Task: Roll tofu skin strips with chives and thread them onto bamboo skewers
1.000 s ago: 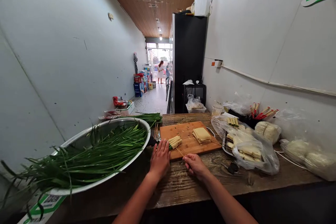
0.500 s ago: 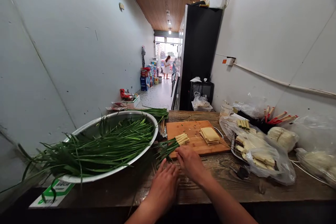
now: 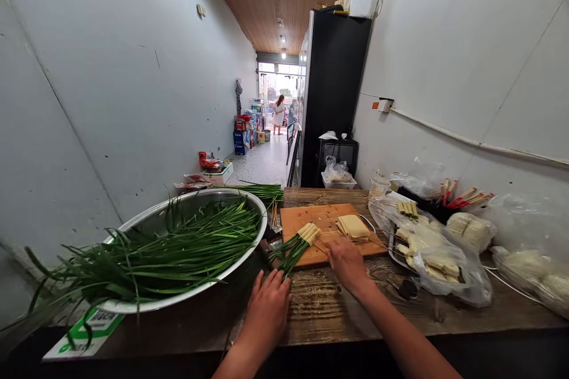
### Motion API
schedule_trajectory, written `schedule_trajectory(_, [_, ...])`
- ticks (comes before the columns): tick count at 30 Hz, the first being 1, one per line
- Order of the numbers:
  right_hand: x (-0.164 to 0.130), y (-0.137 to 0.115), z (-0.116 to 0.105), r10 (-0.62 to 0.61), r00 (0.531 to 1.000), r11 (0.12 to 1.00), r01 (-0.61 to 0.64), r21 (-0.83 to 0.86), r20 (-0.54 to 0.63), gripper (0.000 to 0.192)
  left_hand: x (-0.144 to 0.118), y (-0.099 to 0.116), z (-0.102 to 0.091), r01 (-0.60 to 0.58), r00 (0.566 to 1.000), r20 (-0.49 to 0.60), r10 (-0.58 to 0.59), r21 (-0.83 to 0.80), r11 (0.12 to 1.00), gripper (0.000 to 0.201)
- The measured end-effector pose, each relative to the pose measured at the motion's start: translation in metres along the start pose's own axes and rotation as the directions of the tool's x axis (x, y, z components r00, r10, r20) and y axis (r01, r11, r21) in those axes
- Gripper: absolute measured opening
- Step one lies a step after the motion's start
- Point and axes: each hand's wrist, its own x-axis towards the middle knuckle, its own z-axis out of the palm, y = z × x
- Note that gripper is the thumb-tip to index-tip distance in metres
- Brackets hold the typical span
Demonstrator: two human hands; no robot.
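Several tofu-skin rolls (image 3: 308, 233), wrapped around green chives (image 3: 291, 253), lie side by side on the wooden cutting board (image 3: 296, 219). Their leaf ends hang over its near left edge. My left hand (image 3: 269, 303) rests palm down on the table beside those leaf ends, fingers stretched out. At the board's front edge, my right hand (image 3: 347, 263) has its fingers pinched together. A thin wooden skewer (image 3: 318, 246) runs from the rolls to its fingertips, which partly hide it. Behind that hand sits a stack of square tofu sheets (image 3: 354, 226).
A big metal basin (image 3: 262, 222) heaped with chives stands left. On the right are a plastic-bagged tray of tofu pieces (image 3: 440, 257), a black bottle-cap-like object (image 3: 408, 289) and red-tipped sticks (image 3: 471, 196). A person (image 3: 278, 115) stands at the far doorway.
My right hand has moved right, away from the rolls. My left hand has drawn slightly left and back, uncovering the chive ends. The view has shifted a little.
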Motion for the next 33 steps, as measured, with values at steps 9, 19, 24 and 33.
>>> schedule_trajectory(9, [0.068,-0.091,0.034,-0.388,0.913,0.909,0.355,0.220,0.127,0.040,-0.022,0.016,-0.027,-0.103,0.993,0.027,0.119,-0.334,0.937,0.029])
schedule_trajectory(19, [0.063,-0.095,0.007,-0.399,0.875,0.914,0.403,0.043,0.276,0.048,-0.027,0.003,-0.028,-0.195,0.980,-0.090,0.175,-0.301,0.933,0.027])
schedule_trajectory(24, [0.073,-0.139,0.010,-0.225,0.932,0.974,0.216,0.062,0.286,0.050,-0.022,-0.001,-0.023,-0.200,0.967,-0.194,0.162,-0.197,0.960,0.022])
schedule_trajectory(33, [0.072,-0.143,0.032,-0.153,0.889,0.986,0.105,0.133,0.433,0.057,-0.009,-0.041,-0.028,-0.034,0.912,-0.410,-0.030,-0.147,0.989,0.025])
